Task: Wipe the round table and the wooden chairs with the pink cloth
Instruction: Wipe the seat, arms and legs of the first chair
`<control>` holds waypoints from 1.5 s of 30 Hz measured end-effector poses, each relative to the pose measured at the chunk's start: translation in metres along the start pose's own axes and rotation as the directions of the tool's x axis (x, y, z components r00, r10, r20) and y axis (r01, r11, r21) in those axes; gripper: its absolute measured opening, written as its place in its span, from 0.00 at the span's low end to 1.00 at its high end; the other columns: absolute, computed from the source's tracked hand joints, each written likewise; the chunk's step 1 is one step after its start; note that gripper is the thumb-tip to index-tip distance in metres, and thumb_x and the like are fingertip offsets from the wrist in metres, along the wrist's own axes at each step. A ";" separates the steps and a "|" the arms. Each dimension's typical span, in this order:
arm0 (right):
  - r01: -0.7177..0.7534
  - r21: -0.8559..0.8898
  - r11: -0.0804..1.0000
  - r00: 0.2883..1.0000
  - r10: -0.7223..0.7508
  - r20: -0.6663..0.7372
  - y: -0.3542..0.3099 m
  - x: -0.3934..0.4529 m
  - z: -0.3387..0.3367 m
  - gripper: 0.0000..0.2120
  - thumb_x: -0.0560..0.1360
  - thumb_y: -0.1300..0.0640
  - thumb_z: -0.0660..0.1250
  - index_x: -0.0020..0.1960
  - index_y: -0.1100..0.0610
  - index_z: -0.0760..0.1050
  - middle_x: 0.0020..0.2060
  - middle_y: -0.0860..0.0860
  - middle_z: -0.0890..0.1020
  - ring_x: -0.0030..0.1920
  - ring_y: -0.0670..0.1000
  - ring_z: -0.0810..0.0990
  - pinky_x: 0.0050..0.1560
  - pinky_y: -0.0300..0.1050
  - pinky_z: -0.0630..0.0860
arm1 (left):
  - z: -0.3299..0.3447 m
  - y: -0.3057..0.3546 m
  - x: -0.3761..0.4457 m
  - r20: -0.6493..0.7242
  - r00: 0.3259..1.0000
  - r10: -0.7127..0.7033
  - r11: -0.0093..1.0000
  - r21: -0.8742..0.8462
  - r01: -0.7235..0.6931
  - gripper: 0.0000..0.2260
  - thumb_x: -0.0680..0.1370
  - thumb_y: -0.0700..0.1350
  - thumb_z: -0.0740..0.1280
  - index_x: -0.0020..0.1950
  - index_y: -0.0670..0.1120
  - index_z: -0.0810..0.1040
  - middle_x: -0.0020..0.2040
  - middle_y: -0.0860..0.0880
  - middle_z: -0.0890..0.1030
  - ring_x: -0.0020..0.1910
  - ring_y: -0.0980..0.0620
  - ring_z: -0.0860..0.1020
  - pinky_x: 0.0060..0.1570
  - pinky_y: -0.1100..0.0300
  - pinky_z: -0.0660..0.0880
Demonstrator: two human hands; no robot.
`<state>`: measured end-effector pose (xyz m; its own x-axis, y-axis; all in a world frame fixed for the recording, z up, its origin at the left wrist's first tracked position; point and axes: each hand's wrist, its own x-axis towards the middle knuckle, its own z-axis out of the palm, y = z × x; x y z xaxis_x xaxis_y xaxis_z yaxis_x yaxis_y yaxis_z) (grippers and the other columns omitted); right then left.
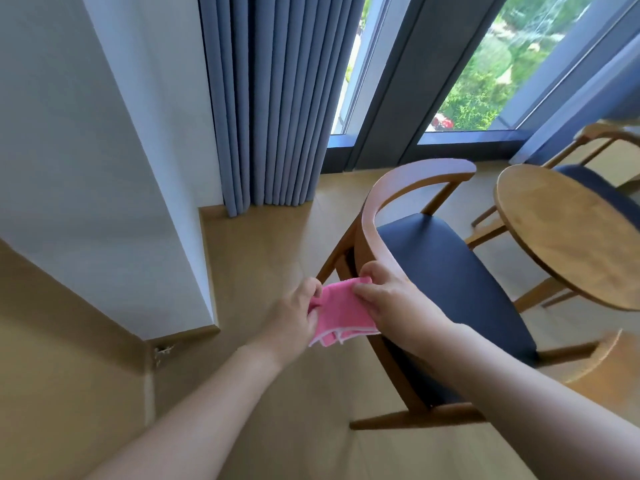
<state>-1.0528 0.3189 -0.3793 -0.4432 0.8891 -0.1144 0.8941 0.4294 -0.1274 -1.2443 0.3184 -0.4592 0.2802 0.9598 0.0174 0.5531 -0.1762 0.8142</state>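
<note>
A folded pink cloth (337, 311) is held between both hands, just left of the curved backrest of the near wooden chair (381, 199), which has a dark blue seat. My left hand (294, 315) grips the cloth's left edge. My right hand (388, 292) pinches its right edge, close to the backrest. The round wooden table (571, 233) stands to the right of this chair. A second wooden chair (602, 133) with a blue seat sits behind the table, partly hidden by it.
A white wall corner (166, 209) juts out on the left. Blue-grey curtains (273, 105) hang at the back beside floor-length windows (485, 74). Wooden floor (270, 244) lies between the wall and the near chair.
</note>
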 end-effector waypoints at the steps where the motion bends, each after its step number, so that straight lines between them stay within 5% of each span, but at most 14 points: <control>1: -0.006 -0.057 0.998 0.999 0.004 -0.032 0.002 0.008 0.005 0.11 0.77 0.53 0.63 0.58 0.53 0.74 0.57 0.51 0.71 0.48 0.51 0.74 0.48 0.50 0.77 | 0.006 -0.007 0.010 -0.001 0.999 0.046 0.999 -0.005 -0.046 0.08 0.77 0.43 0.61 0.43 0.55 0.66 0.42 0.50 0.74 0.39 0.51 0.75 0.36 0.52 0.77; 3: 0.008 -0.118 0.993 0.998 -0.016 -0.065 0.009 0.020 0.013 0.11 0.79 0.54 0.59 0.60 0.53 0.72 0.57 0.51 0.72 0.46 0.49 0.72 0.47 0.48 0.76 | 0.019 -0.014 0.029 -0.038 0.990 0.138 0.990 -0.014 -0.139 0.07 0.77 0.43 0.61 0.41 0.53 0.68 0.43 0.51 0.74 0.40 0.51 0.75 0.38 0.52 0.78; 7: 0.020 -0.391 0.920 1.000 -0.021 0.003 0.023 0.042 0.015 0.25 0.73 0.41 0.68 0.64 0.56 0.72 0.62 0.52 0.71 0.56 0.49 0.70 0.58 0.41 0.68 | 0.044 -0.020 0.066 -0.119 0.967 0.223 0.973 -0.031 -0.229 0.04 0.81 0.43 0.61 0.52 0.49 0.75 0.51 0.52 0.75 0.48 0.53 0.76 0.48 0.59 0.78; 11: 0.045 -0.612 0.789 0.996 -0.080 -0.029 0.032 0.055 0.018 0.23 0.71 0.37 0.66 0.57 0.53 0.76 0.57 0.51 0.73 0.53 0.49 0.69 0.56 0.41 0.69 | 0.080 -0.030 0.090 -0.292 0.894 0.340 0.939 0.047 -0.342 0.09 0.81 0.43 0.61 0.58 0.44 0.77 0.57 0.48 0.76 0.52 0.50 0.76 0.52 0.57 0.77; 15: 0.020 -0.711 0.703 0.989 -0.116 -0.087 0.036 0.049 0.030 0.13 0.76 0.44 0.63 0.57 0.46 0.77 0.60 0.47 0.72 0.57 0.49 0.67 0.61 0.45 0.68 | 0.125 -0.033 0.099 -0.532 0.763 0.366 0.930 0.188 -0.315 0.15 0.81 0.51 0.57 0.59 0.46 0.78 0.69 0.47 0.72 0.68 0.47 0.68 0.67 0.51 0.66; 18: -0.062 -0.771 0.633 0.975 -0.125 -0.181 0.037 0.039 0.032 0.10 0.78 0.47 0.61 0.56 0.46 0.77 0.58 0.46 0.72 0.58 0.50 0.67 0.60 0.46 0.68 | 0.148 -0.039 0.106 -0.450 0.805 0.386 0.874 -0.102 -0.476 0.20 0.82 0.53 0.54 0.70 0.44 0.67 0.71 0.46 0.67 0.69 0.47 0.68 0.66 0.50 0.69; 23: -0.125 -0.766 0.631 0.944 -0.163 -0.289 0.022 0.000 0.051 0.15 0.78 0.48 0.61 0.63 0.44 0.74 0.67 0.49 0.70 0.66 0.52 0.68 0.65 0.50 0.68 | 0.161 -0.040 0.104 -0.429 0.802 0.416 0.716 -0.389 -0.580 0.22 0.82 0.48 0.57 0.75 0.47 0.57 0.72 0.45 0.64 0.69 0.47 0.66 0.67 0.48 0.68; 26: -0.044 -0.701 0.712 0.903 -0.272 -0.333 0.011 -0.034 0.072 0.13 0.77 0.54 0.60 0.58 0.49 0.80 0.56 0.48 0.79 0.55 0.52 0.77 0.56 0.50 0.76 | 0.156 -0.035 0.101 -0.439 0.822 0.363 0.625 -0.540 -0.564 0.16 0.83 0.46 0.56 0.71 0.48 0.63 0.66 0.45 0.69 0.63 0.48 0.71 0.63 0.49 0.71; 31: 0.022 -0.677 0.736 0.917 -0.284 -0.279 0.019 -0.071 0.127 0.13 0.71 0.62 0.71 0.55 0.55 0.82 0.50 0.50 0.83 0.47 0.51 0.81 0.44 0.48 0.80 | 0.149 -0.031 0.113 -0.431 0.842 0.325 0.631 -0.564 -0.533 0.14 0.82 0.55 0.56 0.64 0.51 0.62 0.56 0.50 0.73 0.50 0.57 0.75 0.44 0.68 0.72; 35: 0.024 -0.632 0.775 0.932 -0.246 -0.266 0.030 -0.087 0.167 0.13 0.70 0.64 0.70 0.54 0.57 0.82 0.46 0.52 0.84 0.43 0.53 0.82 0.39 0.48 0.80 | 0.158 -0.039 0.126 -0.429 0.794 0.432 0.653 -0.458 -0.603 0.25 0.81 0.59 0.53 0.75 0.53 0.52 0.69 0.49 0.67 0.63 0.54 0.71 0.58 0.63 0.69; 38: -0.004 -0.541 0.841 0.929 -0.196 -0.312 0.035 -0.101 0.191 0.13 0.71 0.63 0.68 0.54 0.56 0.82 0.44 0.50 0.83 0.40 0.52 0.81 0.36 0.47 0.79 | 0.164 -0.044 0.135 -0.398 0.813 0.425 0.687 -0.443 -0.576 0.30 0.79 0.63 0.49 0.78 0.55 0.44 0.78 0.50 0.53 0.76 0.48 0.55 0.73 0.48 0.55; 42: -0.029 -0.432 0.901 0.933 -0.131 -0.334 0.040 -0.114 0.228 0.13 0.73 0.59 0.65 0.54 0.51 0.82 0.45 0.44 0.82 0.40 0.46 0.80 0.39 0.42 0.79 | 0.167 -0.043 0.140 -0.440 0.806 0.396 0.643 -0.493 -0.586 0.35 0.72 0.74 0.46 0.76 0.60 0.50 0.73 0.57 0.60 0.70 0.56 0.63 0.69 0.54 0.60; 45: -0.039 -0.320 0.947 0.932 -0.081 -0.352 0.049 -0.110 0.259 0.13 0.72 0.59 0.65 0.52 0.48 0.82 0.44 0.42 0.82 0.41 0.45 0.80 0.39 0.41 0.78 | 0.164 -0.044 0.155 -0.411 0.846 0.340 0.610 -0.588 -0.531 0.40 0.67 0.78 0.47 0.75 0.61 0.52 0.73 0.54 0.63 0.70 0.53 0.65 0.70 0.48 0.64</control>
<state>-0.9769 0.2008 -0.6282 -0.4628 0.8503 0.2506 0.8842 0.4225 0.1993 -1.0965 0.4390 -0.5879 0.1020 0.8418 0.5300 -0.2726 -0.4887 0.8288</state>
